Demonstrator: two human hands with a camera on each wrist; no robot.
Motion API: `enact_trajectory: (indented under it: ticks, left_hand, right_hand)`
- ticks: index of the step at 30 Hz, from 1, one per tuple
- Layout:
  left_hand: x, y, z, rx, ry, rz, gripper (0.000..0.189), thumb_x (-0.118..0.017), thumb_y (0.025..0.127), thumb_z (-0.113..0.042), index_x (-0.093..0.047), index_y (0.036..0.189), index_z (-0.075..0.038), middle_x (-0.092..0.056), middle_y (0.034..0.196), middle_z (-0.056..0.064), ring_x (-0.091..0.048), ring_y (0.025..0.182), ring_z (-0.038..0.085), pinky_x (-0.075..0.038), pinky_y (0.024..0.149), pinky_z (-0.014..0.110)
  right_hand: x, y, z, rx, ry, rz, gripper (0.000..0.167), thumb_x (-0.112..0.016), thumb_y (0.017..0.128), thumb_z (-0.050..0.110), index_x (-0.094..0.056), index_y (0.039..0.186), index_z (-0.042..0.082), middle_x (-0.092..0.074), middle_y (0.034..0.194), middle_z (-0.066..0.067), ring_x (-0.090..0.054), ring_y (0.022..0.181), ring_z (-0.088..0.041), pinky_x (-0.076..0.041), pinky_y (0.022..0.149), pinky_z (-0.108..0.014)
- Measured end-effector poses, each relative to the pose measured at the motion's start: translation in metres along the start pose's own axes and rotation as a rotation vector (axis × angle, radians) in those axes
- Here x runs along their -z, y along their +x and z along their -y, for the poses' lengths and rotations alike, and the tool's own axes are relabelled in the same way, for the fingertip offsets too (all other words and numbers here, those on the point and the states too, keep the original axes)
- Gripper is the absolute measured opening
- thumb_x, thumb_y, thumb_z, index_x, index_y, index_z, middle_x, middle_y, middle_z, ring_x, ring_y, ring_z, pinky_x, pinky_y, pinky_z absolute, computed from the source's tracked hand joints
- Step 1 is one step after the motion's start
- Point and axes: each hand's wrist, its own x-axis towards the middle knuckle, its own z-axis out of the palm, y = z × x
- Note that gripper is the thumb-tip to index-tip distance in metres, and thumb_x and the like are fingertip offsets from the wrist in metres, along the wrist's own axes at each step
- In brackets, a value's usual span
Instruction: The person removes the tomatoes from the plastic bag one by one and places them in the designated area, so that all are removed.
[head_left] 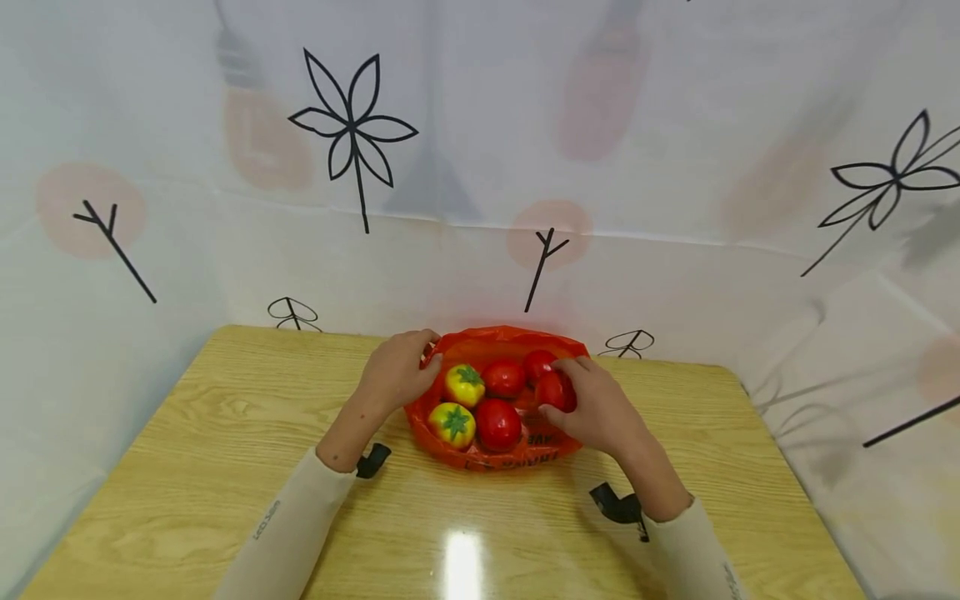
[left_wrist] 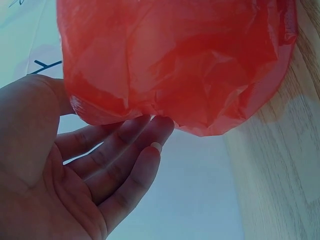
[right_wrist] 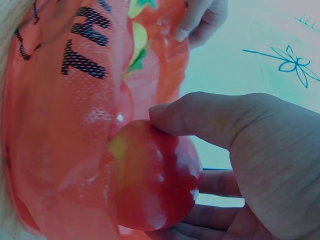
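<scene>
A red plastic bag (head_left: 506, 333) with black lettering lies opened wide on the table. My left hand (head_left: 397, 371) holds its left rim, with the fingers against the plastic (left_wrist: 180, 60) in the left wrist view. At the bag's right side, my right hand (head_left: 596, 404) grips a red apple (right_wrist: 157, 180) with a yellow patch, between thumb and fingers. Inside the bag are two yellow fruits with green star-shaped tops, one behind (head_left: 464, 385) and one in front (head_left: 452, 425). Several red fruits lie beside them, including one in front (head_left: 498, 425) and one in the middle (head_left: 504, 379).
The wood-grain table (head_left: 225, 433) carries the bag near its back edge. A white cloth (head_left: 465, 150) printed with black flowers and twigs hangs behind and at the sides. Black straps (head_left: 618, 504) show near both wrists.
</scene>
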Motion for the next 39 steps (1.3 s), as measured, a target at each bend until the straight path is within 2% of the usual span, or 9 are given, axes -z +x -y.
enact_trajectory:
  ticks: [9, 22, 31, 39]
  left_hand:
    - [0.001, 0.0, 0.0, 0.004, -0.005, 0.007, 0.029, -0.065, 0.102, -0.022, -0.07, 0.124, -0.003, -0.073, 0.098, 0.005, -0.064, 0.079, 0.02, -0.056, 0.069, 0.034]
    - [0.001, 0.001, 0.001, 0.01, -0.014, 0.018, 0.031, -0.064, 0.103, -0.02, -0.068, 0.129, -0.005, -0.074, 0.102, 0.006, -0.066, 0.083, 0.022, -0.058, 0.072, 0.035]
    - [0.0, 0.0, 0.003, 0.016, -0.014, 0.013, 0.031, -0.064, 0.103, -0.02, -0.069, 0.129, -0.006, -0.073, 0.099, 0.005, -0.063, 0.079, 0.021, -0.057, 0.068, 0.033]
    - [0.001, -0.001, 0.002, 0.015, 0.003, 0.006, 0.03, -0.065, 0.102, -0.02, -0.07, 0.128, -0.006, -0.072, 0.095, 0.004, -0.06, 0.075, 0.019, -0.055, 0.065, 0.03]
  right_hand:
    - [0.008, -0.004, -0.001, 0.006, 0.019, -0.041, 0.06, -0.087, 0.087, 0.018, -0.062, 0.136, -0.004, -0.064, 0.13, -0.022, -0.064, 0.112, -0.041, -0.062, 0.086, -0.055]
    - [0.017, -0.006, -0.003, 0.024, 0.022, -0.087, 0.058, -0.086, 0.087, 0.02, -0.062, 0.135, -0.001, -0.064, 0.126, -0.02, -0.066, 0.107, -0.04, -0.063, 0.083, -0.055]
    - [0.027, -0.01, -0.008, -0.005, 0.028, -0.119, 0.056, -0.085, 0.088, 0.02, -0.062, 0.135, -0.001, -0.063, 0.125, -0.021, -0.065, 0.108, -0.04, -0.063, 0.082, -0.055]
    - [0.041, -0.015, -0.018, -0.034, 0.04, -0.165, 0.057, -0.083, 0.088, 0.017, -0.06, 0.138, -0.001, -0.061, 0.131, -0.023, -0.063, 0.113, -0.045, -0.062, 0.082, -0.06]
